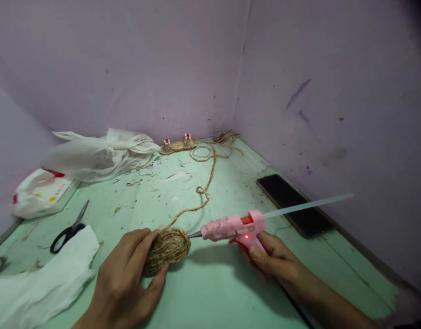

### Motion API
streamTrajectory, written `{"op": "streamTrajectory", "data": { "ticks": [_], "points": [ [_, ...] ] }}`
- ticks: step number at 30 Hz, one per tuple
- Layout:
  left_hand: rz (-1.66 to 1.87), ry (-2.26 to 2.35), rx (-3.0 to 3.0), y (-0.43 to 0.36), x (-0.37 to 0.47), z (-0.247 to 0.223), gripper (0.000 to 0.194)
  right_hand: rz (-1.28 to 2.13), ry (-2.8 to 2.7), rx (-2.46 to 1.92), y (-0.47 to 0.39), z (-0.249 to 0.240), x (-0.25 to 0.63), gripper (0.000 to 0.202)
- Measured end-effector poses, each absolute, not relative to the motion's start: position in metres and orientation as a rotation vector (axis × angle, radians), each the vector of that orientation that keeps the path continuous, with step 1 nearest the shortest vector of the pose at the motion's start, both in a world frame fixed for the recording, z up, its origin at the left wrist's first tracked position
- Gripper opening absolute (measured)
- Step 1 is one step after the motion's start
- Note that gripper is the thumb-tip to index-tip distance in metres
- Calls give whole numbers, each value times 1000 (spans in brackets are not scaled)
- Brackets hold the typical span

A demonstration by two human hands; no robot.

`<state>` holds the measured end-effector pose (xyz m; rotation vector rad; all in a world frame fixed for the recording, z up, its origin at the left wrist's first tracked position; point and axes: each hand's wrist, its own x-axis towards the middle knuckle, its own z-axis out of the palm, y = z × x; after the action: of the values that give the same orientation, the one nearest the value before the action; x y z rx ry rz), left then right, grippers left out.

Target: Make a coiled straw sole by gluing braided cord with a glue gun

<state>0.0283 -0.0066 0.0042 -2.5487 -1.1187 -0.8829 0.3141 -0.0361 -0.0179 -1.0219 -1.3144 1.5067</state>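
My left hand grips an oval coil of braided straw rope by its left side, fingers above and thumb below. From the coil's top a loose length of braided rope runs back across the table, with a small loop in it. In my right hand is a pink hot glue gun, its red light lit. The metal nozzle points left and is at the coil's right edge; whether it touches, I cannot tell. A long translucent glue stick sticks out behind the gun.
Black scissors and white tissue lie at left. Behind them are a white packet and a plastic bag. A phone lies at right. By the back wall sits a straw piece with beaded flowers.
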Motion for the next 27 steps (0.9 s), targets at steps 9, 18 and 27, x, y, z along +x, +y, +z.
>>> {"op": "streamTrajectory", "data": {
  "ticks": [9,18,27],
  "points": [
    [-876,-1181,-2573,-4,28,3,44,1497,-1344,-1032,-35,-19,315,36],
    [-889,-1222,-2578,-5,25,0,45,1500,-1338,-1024,-36,-17,315,36],
    [-897,-1239,-2582,-3,25,-1,43,1504,-1347,-1049,-35,-12,313,40]
  ]
}}
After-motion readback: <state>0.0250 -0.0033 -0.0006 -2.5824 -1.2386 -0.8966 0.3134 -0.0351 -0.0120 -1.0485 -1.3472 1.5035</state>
